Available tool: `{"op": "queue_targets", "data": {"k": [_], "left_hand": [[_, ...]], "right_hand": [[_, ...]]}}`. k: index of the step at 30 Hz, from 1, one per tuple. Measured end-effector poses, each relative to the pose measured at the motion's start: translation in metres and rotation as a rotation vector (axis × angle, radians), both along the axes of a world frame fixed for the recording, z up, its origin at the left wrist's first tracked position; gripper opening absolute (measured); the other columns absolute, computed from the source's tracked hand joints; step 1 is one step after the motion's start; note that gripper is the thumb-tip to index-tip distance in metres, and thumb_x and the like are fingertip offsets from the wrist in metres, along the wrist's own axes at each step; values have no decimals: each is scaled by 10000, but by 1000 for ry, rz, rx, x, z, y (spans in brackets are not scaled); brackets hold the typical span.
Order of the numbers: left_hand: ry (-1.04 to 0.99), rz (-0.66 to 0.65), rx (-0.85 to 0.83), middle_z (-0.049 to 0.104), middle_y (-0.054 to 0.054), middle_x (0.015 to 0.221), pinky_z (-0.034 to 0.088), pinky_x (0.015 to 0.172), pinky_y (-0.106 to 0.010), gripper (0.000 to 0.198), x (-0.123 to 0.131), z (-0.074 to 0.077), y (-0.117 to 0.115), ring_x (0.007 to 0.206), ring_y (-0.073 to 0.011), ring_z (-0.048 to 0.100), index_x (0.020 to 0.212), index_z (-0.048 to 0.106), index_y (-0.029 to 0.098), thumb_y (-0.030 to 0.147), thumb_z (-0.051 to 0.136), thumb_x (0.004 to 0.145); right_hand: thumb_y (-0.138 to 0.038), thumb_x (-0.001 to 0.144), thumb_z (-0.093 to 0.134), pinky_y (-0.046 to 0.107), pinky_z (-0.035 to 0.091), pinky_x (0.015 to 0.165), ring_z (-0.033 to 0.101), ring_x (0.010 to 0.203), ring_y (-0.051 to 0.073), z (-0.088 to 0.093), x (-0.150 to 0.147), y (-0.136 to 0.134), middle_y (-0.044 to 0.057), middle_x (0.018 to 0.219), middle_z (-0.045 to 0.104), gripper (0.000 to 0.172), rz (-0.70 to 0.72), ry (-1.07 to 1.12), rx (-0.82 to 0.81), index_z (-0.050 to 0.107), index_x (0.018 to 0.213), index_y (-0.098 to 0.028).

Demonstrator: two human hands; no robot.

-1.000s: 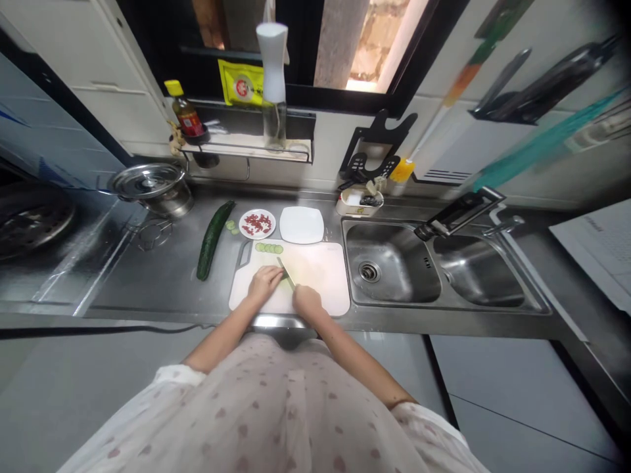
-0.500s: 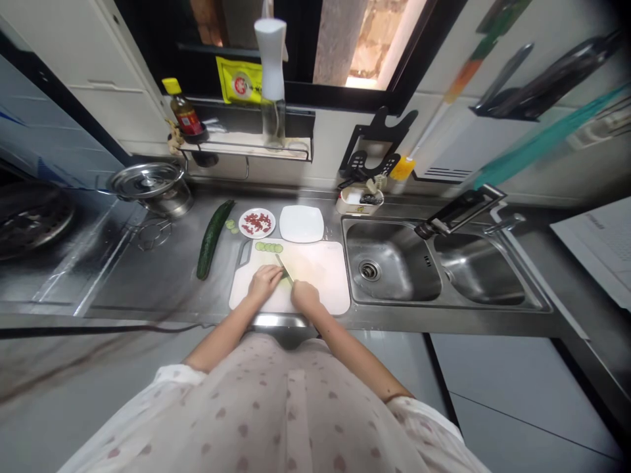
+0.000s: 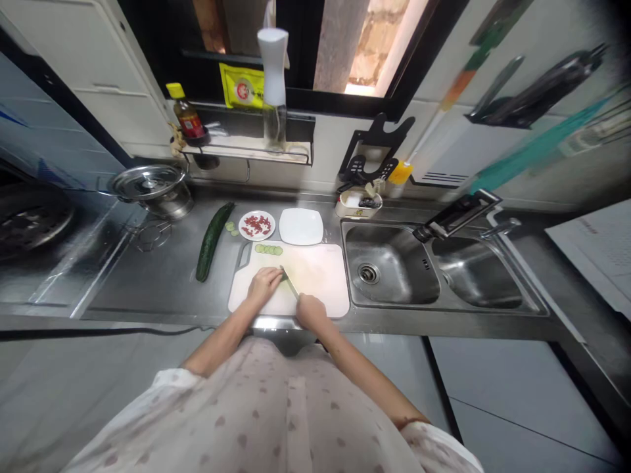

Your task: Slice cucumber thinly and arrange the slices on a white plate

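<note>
Knife slants from fisted right hand.

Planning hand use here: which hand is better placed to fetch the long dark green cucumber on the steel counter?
Likely the left hand: it rests on the white cutting board, nearer the long dark green cucumber, while the right hand grips the thin-bladed knife.
</note>
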State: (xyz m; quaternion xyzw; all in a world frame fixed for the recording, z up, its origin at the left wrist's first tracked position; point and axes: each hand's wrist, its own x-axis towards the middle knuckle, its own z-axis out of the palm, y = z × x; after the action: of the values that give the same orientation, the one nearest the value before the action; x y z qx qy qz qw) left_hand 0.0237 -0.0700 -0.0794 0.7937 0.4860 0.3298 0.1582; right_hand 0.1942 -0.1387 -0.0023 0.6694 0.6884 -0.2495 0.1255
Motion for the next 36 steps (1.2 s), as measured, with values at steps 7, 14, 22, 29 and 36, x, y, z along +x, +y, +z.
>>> {"op": "queue_targets", "data": {"k": [7,14,22,29,36], "left_hand": [[7,0,-37,695,-60,994,483,868,-333,232,0,4,-1,933,-187,602,1008,696,202,300,508,914],[14,8,-63,692,-57,1011,469,887,-328,225,0,5,-2,954,-189,598,1004,695,205,296,511,911],[-3,18,-116,688,-53,1014,465,893,-320,232,1,8,0,960,-183,597,1023,689,209,307,512,908],[28,43,-178,683,-50,1031,469,892,-315,263,1,15,-3,977,-188,600,1039,692,230,354,497,913],[-11,170,-212,683,-51,1070,453,939,-339,305,-4,19,-5,1032,-204,595,1073,686,238,384,465,923]], "right_hand": [[-101,877,401,261,445,733,646,952,212,-3,6,-15,153,977,675,276,-24,-22,-26,611,1054,-130],[-116,869,420,270,442,726,646,930,212,-1,12,-27,158,961,677,262,-25,-4,-16,621,1037,-126],[-161,872,464,256,433,697,648,925,206,13,20,-30,143,976,683,232,-20,-15,-68,634,1028,-142],[-226,904,415,276,424,689,647,904,217,23,37,-30,126,945,685,251,14,-75,-14,643,990,-168],[-175,934,350,274,371,700,625,880,196,23,48,-21,107,895,670,342,0,-237,122,537,1217,-229]]}}
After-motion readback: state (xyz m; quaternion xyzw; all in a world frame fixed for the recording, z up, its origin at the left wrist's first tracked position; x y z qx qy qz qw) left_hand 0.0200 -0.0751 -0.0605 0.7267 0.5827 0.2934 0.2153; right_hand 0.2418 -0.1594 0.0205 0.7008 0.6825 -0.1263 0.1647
